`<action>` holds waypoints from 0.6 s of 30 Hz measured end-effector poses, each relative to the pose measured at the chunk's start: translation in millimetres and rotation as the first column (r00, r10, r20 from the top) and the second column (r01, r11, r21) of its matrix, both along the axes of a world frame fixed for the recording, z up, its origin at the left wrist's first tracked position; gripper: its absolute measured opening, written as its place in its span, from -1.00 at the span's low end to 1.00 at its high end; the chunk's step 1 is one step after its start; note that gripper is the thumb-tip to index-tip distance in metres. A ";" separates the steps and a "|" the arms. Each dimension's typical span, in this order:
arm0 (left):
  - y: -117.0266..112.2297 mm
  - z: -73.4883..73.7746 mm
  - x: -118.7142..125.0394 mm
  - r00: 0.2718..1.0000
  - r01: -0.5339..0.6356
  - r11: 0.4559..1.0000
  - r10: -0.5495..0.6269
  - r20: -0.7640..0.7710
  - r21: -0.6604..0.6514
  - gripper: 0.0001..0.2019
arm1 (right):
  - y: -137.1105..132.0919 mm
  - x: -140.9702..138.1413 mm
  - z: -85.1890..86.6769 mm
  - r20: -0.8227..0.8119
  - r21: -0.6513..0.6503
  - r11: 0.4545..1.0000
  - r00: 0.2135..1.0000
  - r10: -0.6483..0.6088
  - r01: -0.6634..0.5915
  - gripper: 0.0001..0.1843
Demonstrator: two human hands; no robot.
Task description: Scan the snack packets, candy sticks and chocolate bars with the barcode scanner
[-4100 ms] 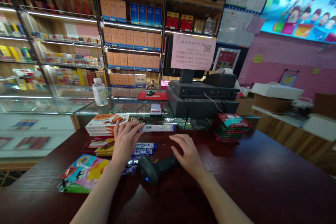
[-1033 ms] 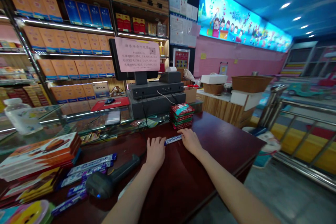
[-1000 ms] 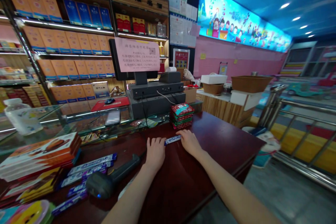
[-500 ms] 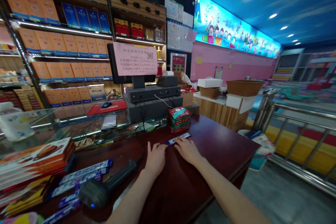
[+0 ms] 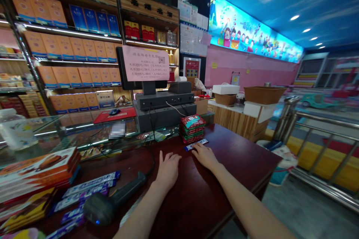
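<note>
A slim blue-and-white wrapped snack bar [image 5: 201, 143] lies on the dark red counter, just in front of a stack of red and green snack packets [image 5: 192, 129]. My right hand [image 5: 206, 155] rests on the bar's near edge, fingers stretched out and palm down; its fingertips touch the wrapper. To the left, my left hand [image 5: 168, 168] is apart from the bar, low over the counter, with its fingers spread and nothing in them. A black barcode scanner [image 5: 103, 207] lies left of my left forearm, beside several purple-and-blue wrapped bars [image 5: 91, 185].
Orange snack boxes [image 5: 39, 168] are piled at the left, with yellow packets [image 5: 30, 209] below. A monitor [image 5: 120, 67] bearing a pink notice and a dark register base [image 5: 165, 101] stand behind the counter [image 5: 238, 157]. Metal railing [image 5: 322, 127] runs along the right.
The wrapped bar has slid slightly right and away, closer to the packet stack, with my right hand on it. My left hand has come off the bar's left end, its fingers spreading.
</note>
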State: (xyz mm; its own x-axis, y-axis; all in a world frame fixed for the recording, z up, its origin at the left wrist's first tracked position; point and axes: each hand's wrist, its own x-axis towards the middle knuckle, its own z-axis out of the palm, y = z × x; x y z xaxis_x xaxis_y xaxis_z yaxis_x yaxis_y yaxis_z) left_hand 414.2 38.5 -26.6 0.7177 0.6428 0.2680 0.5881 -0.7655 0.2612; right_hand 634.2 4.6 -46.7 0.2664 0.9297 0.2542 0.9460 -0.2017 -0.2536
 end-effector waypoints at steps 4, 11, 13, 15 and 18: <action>0.0 3.1 -2.5 1.000 0.005 1.000 -0.005 0.000 0.000 -0.54 | 0.5 2.9 -0.4 -0.002 0.016 1.000 1.000 -0.005 0.005 -0.64; -0.4 12.2 -11.4 1.000 0.009 0.998 -0.009 0.006 0.055 -0.54 | 0.0 -6.3 3.4 0.008 0.048 0.998 0.999 0.033 -0.033 -0.64; -0.1 17.0 -15.7 1.000 0.005 0.997 -0.006 0.009 0.079 -0.54 | 0.9 -13.6 5.8 0.012 0.054 0.997 0.998 0.058 -0.059 -0.63; 0.9 22.8 -21.4 1.000 -0.007 0.994 0.005 0.021 0.109 -0.57 | 2.9 -22.7 8.7 0.014 0.064 0.994 0.996 0.088 -0.089 -0.63; 3.9 32.2 -34.5 0.999 -0.038 0.992 0.034 0.035 0.122 -0.57 | 8.1 -38.7 13.8 0.015 0.084 0.986 0.989 0.146 -0.147 -0.62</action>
State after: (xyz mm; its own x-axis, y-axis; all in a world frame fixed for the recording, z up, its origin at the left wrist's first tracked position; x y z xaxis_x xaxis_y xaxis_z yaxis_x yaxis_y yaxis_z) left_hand 379.6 42.4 5.6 0.6844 0.6286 0.3692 0.6082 -0.7716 0.1863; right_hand 595.5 12.8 -32.9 0.1266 0.9336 0.3352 0.9660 -0.0393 -0.2554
